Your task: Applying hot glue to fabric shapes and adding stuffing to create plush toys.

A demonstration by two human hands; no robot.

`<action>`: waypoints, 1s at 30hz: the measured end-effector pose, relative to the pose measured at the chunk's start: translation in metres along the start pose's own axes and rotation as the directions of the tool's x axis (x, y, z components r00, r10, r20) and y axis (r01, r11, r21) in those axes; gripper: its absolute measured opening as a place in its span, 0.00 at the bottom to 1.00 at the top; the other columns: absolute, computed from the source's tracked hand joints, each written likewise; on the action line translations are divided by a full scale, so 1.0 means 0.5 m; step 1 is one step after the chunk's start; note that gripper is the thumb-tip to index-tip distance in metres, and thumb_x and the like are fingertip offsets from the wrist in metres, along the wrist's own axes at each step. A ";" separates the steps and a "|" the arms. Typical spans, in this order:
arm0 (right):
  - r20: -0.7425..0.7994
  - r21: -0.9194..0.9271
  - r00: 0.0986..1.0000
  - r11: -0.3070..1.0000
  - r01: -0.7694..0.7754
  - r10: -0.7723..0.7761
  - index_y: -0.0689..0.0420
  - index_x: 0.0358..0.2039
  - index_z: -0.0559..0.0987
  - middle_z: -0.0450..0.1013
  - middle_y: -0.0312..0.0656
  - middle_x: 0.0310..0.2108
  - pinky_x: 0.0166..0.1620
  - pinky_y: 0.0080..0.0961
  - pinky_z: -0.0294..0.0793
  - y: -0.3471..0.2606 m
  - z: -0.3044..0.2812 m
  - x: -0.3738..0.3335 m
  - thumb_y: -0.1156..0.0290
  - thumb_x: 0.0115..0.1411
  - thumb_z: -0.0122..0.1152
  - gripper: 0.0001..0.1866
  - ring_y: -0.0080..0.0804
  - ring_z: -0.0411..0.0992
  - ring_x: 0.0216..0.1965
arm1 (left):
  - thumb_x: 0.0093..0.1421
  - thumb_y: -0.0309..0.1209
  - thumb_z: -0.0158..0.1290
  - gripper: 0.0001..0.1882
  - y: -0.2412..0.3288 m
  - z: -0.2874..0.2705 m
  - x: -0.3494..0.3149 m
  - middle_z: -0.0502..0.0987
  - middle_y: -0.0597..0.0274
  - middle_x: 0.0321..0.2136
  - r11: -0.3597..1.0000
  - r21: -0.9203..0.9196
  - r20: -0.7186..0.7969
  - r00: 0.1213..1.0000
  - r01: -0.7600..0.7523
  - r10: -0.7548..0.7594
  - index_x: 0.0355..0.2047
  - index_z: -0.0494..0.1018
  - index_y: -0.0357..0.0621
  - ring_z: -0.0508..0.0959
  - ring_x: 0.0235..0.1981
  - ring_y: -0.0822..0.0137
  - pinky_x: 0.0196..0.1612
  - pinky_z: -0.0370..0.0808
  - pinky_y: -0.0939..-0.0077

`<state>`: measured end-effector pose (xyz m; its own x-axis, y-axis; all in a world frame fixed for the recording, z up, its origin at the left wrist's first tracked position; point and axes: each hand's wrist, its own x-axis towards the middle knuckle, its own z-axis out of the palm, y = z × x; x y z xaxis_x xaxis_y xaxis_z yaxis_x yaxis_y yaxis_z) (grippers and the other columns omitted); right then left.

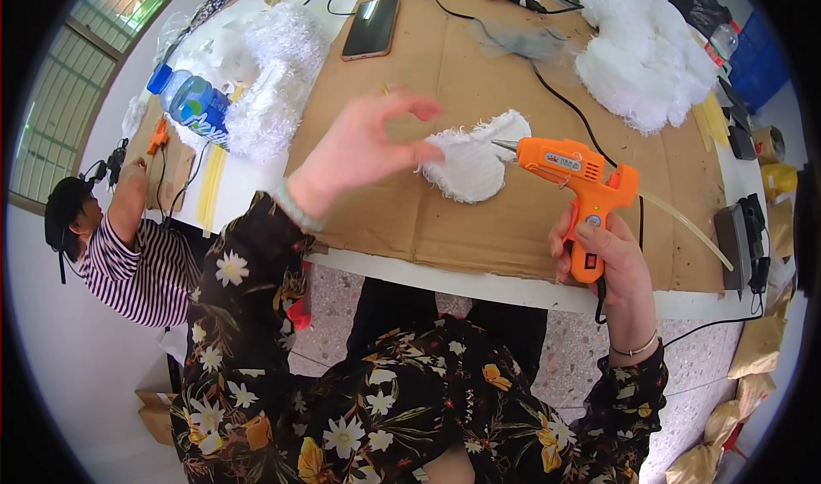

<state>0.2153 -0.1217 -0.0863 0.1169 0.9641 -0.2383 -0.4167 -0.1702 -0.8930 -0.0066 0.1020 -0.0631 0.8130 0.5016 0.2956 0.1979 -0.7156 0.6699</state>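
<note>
Floral sleeves point(256, 330) frame the right hand point(603, 257) clenching an orange glue gun point(577, 180), nozzle aimed at a fluffy white piece point(475, 159) pinched steady by left hand point(363, 146) over protective cardboard point(479, 65).

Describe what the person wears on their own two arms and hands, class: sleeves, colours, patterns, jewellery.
Both arms wear long dark sleeves printed with white, yellow and orange flowers. The left hand is bare, with a pale green bead bracelet at the wrist. The right hand is bare too, with a thin metal bangle just above the cuff.
</note>
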 end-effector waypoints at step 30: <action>-0.007 0.012 1.000 1.000 -0.009 0.010 0.61 0.40 0.68 0.71 0.45 0.27 0.26 0.23 0.75 0.001 0.002 -0.003 0.62 0.56 0.58 0.18 0.25 0.70 0.22 | 0.46 0.23 0.59 0.26 0.021 0.074 -0.002 0.75 0.56 0.43 0.994 0.102 0.172 0.983 0.049 -0.066 0.48 0.70 0.44 0.74 0.45 0.54 0.49 0.70 0.67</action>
<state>0.2141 -0.1228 -0.0858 0.1195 0.9610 -0.2495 -0.4283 -0.1769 -0.8861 0.0151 0.0762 -0.0816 0.8800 0.4571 0.1290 0.2928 -0.7360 0.6104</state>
